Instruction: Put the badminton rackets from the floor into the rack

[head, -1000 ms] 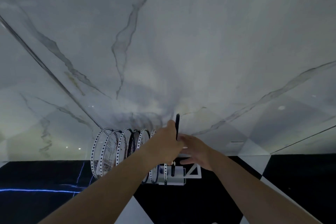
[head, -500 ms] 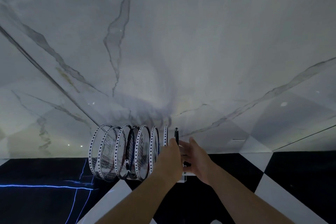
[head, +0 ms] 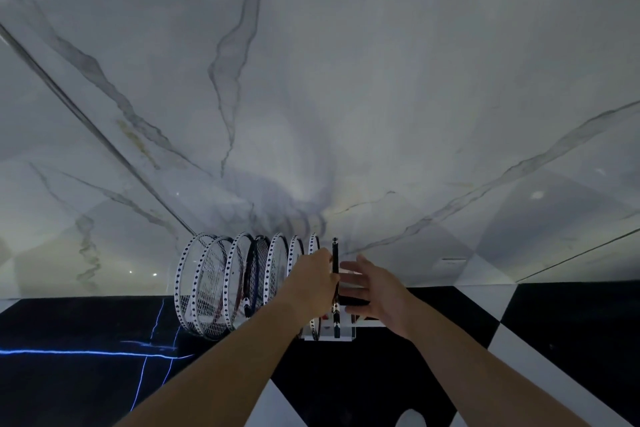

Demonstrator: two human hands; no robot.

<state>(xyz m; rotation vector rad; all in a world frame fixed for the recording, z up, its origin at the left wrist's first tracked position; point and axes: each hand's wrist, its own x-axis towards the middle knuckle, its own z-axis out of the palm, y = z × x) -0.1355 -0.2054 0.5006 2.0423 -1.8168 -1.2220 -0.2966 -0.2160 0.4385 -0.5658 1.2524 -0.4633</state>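
- Your left hand (head: 317, 282) is curled round the rim of the dark racket (head: 335, 265), which stands edge-on in the rightmost slot; keep that hold until the frame sits fully down.
- Your right hand (head: 372, 286) hangs just beside the racket, fingers straight and spread, holding nothing; use it as a stop should the head lean right.
- Judging from how it stands, the racket looks nearly seated: ease it straight down and let go only when it no longer rocks.
- The rack (head: 330, 334) is a pale, boxy block with narrow slots, against the wall on the floor (head: 86, 374).
- The other rackets (head: 239, 282) are thin oval hoops, mostly white with dark dots, finely strung and fanned leftward.
- The floor is glossy black and white tile; the wall (head: 381, 80) is veined marble.
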